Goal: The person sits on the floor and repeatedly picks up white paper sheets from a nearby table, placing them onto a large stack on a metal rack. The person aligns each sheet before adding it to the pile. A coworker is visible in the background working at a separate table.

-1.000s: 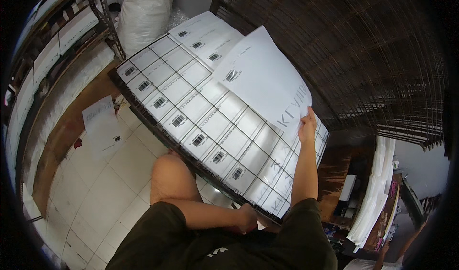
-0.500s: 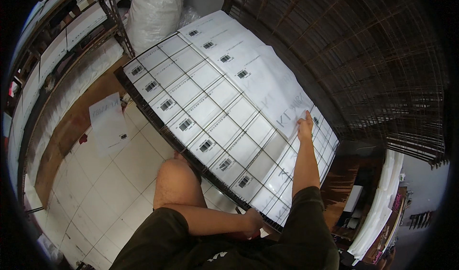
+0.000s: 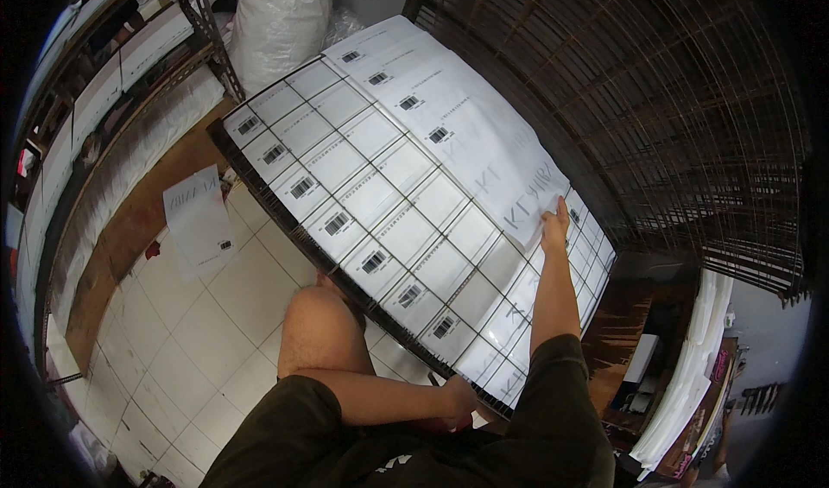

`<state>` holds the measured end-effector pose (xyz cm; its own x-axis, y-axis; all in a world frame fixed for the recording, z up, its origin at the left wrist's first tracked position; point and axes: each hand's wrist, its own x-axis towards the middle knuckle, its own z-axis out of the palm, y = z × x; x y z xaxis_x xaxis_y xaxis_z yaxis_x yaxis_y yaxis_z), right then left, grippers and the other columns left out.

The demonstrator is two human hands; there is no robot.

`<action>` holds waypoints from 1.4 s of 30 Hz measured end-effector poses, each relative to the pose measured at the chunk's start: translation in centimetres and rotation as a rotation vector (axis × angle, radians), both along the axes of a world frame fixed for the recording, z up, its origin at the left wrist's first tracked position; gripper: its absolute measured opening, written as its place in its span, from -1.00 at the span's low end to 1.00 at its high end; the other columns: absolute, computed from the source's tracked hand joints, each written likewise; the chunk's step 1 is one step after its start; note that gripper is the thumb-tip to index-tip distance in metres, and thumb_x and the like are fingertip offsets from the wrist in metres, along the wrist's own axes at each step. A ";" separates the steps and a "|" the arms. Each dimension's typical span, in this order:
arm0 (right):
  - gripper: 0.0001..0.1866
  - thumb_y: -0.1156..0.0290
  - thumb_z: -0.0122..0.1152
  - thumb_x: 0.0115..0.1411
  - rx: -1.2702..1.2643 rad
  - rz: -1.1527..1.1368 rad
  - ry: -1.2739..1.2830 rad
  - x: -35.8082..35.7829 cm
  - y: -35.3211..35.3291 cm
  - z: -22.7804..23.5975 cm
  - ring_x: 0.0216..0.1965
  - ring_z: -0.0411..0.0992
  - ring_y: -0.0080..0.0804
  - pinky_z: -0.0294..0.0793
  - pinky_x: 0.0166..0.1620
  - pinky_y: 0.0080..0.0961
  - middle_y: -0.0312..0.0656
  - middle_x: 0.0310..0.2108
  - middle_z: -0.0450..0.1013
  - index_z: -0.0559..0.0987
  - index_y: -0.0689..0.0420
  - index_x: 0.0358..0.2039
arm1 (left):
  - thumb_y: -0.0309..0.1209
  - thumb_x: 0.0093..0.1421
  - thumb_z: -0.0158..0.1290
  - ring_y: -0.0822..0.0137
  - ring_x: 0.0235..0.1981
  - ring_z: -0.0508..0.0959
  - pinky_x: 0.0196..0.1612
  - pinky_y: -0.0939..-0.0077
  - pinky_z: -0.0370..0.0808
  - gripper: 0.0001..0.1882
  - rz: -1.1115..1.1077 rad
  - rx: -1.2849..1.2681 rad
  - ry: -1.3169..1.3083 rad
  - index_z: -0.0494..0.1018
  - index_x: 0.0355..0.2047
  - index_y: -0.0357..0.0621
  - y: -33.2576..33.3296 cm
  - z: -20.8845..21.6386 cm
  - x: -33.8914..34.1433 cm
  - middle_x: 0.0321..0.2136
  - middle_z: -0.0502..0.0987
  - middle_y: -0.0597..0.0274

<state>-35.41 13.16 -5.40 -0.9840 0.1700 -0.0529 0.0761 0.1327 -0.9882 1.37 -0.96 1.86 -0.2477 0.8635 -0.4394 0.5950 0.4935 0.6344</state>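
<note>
A wire-grid rack lies in front of me, with white paper sheets bearing barcodes and handwriting under its wires. More sheets overlap on top along its far side. My right hand pinches the near corner of the top paper sheet, thumb and fingers closed on it. My left hand is closed low at the near edge of the rack, by my lap. A slim dark stick-like thing pokes out of it; the rest is hidden in the fist.
Stacked wire grids lean at the back right. A loose paper sheet lies on the tiled floor at left. Shelving runs along the left, beside a white sack. Stacked white material stands at the right.
My right hand's fingers have closed on the sheet's corner, where before they rested on it with the index finger out. The top sheet has shifted slightly. My left hand stays put.
</note>
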 end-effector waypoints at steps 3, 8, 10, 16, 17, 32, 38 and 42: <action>-0.23 0.73 -0.03 -0.07 0.021 -0.011 0.013 -0.7 0.4 -0.7 0.19 0.17 -0.24 0.34 -0.05 -0.56 0.06 0.31 -0.03 0.16 0.22 0.26 | 0.03 -0.18 0.30 0.21 -0.15 0.57 -0.19 0.32 0.49 -0.49 -0.003 0.004 0.012 0.60 -0.31 -0.05 -0.1 0.2 0.0 -0.25 0.59 0.23; -0.21 0.74 -0.05 -0.06 -0.031 0.004 -0.046 -0.4 -0.5 -0.1 0.36 -0.15 -0.17 0.13 0.17 -0.48 0.08 0.35 -0.15 0.11 0.23 0.27 | 0.03 -0.19 0.30 0.20 -0.13 0.57 -0.16 0.31 0.49 -0.48 0.007 0.010 0.012 0.60 -0.29 -0.05 -0.1 0.1 -0.2 -0.24 0.59 0.22; -0.21 0.74 -0.05 -0.07 -0.030 0.005 -0.026 -0.6 -0.2 -0.3 0.36 -0.14 -0.17 0.13 0.17 -0.48 0.08 0.34 -0.14 0.11 0.24 0.27 | 0.04 -0.20 0.30 0.20 -0.13 0.57 -0.16 0.30 0.48 -0.46 0.000 0.009 0.003 0.60 -0.29 -0.06 -0.2 0.2 -0.3 -0.24 0.59 0.21; -0.20 0.73 -0.04 -0.07 -0.005 -0.017 -0.020 -1.0 0.1 -1.3 0.34 -0.08 -0.16 0.14 0.17 -0.48 0.08 0.33 -0.11 0.10 0.22 0.28 | 0.03 -0.21 0.31 0.20 -0.14 0.57 -0.16 0.30 0.48 -0.46 0.006 0.016 0.001 0.59 -0.28 -0.05 -0.3 0.5 -0.5 -0.24 0.59 0.20; -0.20 0.73 -0.03 -0.07 -0.003 -0.023 -0.013 -1.1 0.3 -1.6 0.32 -0.05 -0.17 0.15 0.17 -0.47 0.08 0.33 -0.09 0.11 0.20 0.28 | 0.03 -0.21 0.31 0.20 -0.14 0.57 -0.16 0.31 0.48 -0.46 0.004 0.017 0.004 0.59 -0.28 -0.05 -0.4 0.7 -0.5 -0.24 0.59 0.20; -0.37 0.71 0.01 0.00 0.412 0.196 0.192 15.3 5.1 4.0 -0.20 0.43 -0.50 0.44 -0.22 -0.62 -0.21 -0.16 0.48 0.35 0.05 0.14 | 0.13 -0.12 0.19 0.12 -0.23 0.59 -0.24 0.21 0.50 -0.46 -0.076 -0.022 0.058 0.59 -0.30 -0.03 -0.3 0.8 -0.6 -0.32 0.59 0.13; -0.46 0.66 0.02 0.07 0.460 0.178 0.142 26.3 11.9 11.4 -0.24 0.45 -0.52 0.43 -0.16 -0.58 -0.19 -0.21 0.49 0.36 0.13 0.12 | 0.18 -0.10 0.15 0.08 -0.26 0.58 -0.25 0.16 0.49 -0.44 -0.117 0.015 0.047 0.57 -0.41 -0.09 0.2 -0.6 0.4 -0.34 0.58 0.09; -0.48 0.68 0.01 0.11 0.326 0.034 0.222 31.6 16.7 17.0 -0.23 0.42 -0.52 0.41 -0.09 -0.58 -0.16 -0.19 0.44 0.31 0.23 0.14 | 0.22 -0.06 0.10 0.03 -0.27 0.55 -0.27 0.14 0.48 -0.43 -0.173 -0.047 0.032 0.50 -0.37 -0.05 0.5 -1.5 0.4 -0.38 0.55 0.09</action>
